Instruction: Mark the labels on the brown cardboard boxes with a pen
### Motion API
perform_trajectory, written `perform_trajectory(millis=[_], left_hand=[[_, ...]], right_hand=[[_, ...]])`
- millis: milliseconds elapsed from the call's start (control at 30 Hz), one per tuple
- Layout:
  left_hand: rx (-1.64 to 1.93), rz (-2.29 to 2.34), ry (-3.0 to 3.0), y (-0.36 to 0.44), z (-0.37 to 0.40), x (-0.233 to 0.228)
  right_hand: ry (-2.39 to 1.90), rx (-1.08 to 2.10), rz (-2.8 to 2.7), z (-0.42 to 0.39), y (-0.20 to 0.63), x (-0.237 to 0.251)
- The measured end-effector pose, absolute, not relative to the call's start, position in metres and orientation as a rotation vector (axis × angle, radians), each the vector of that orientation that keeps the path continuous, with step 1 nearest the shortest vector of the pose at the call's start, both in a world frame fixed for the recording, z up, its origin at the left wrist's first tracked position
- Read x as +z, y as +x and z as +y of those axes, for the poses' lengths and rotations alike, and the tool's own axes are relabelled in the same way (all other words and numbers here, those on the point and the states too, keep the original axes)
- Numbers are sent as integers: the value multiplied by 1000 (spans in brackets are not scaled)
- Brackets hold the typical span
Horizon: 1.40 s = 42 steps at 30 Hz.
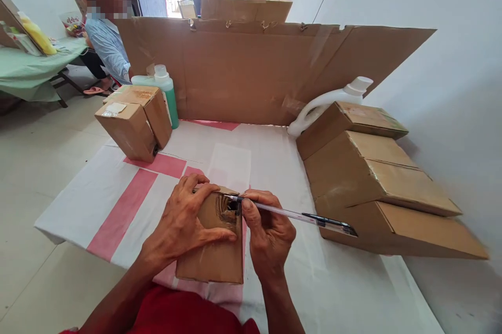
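A small cardboard box (214,263) lies in front of me on the cloth-covered table. My left hand (188,219) grips it, with the thumb flat across its top face and the fingers over its far edge. Near the box's upper right corner is a dark hole ringed with black scribbled marks. Pinched in my right hand (270,234) is a clear-barrelled pen (286,212), its cap stuck on the back end. The pen's tip meets the box at the far edge, just above the hole.
Stacked cardboard boxes (353,167) stand at the right with a white jug (314,109) behind. Back left are a taped box (129,119) and a green bottle (169,96). A tall cardboard panel (243,72) spans the back. Two people sit beyond.
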<state>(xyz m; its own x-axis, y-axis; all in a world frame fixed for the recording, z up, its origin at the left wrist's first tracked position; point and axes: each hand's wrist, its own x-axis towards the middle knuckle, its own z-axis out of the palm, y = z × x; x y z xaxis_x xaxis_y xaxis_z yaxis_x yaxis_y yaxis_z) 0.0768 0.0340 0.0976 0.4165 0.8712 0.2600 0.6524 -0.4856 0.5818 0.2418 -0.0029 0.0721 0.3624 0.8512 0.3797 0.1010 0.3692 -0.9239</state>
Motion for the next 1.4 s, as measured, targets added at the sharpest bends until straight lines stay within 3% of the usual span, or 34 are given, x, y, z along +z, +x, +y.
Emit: perform_trajectory(millis=[800,1100,1400], left_hand=[[755,1329,2284,77,32,97],[768,1309,2318,79,30,98],[799,1331,2362,76,26,98]], right_hand=[[-1221,488,-1502,-17,257,78],[-1313,449,-1166,-12,294,79],[-2227,728,-1310,95,313,-10]])
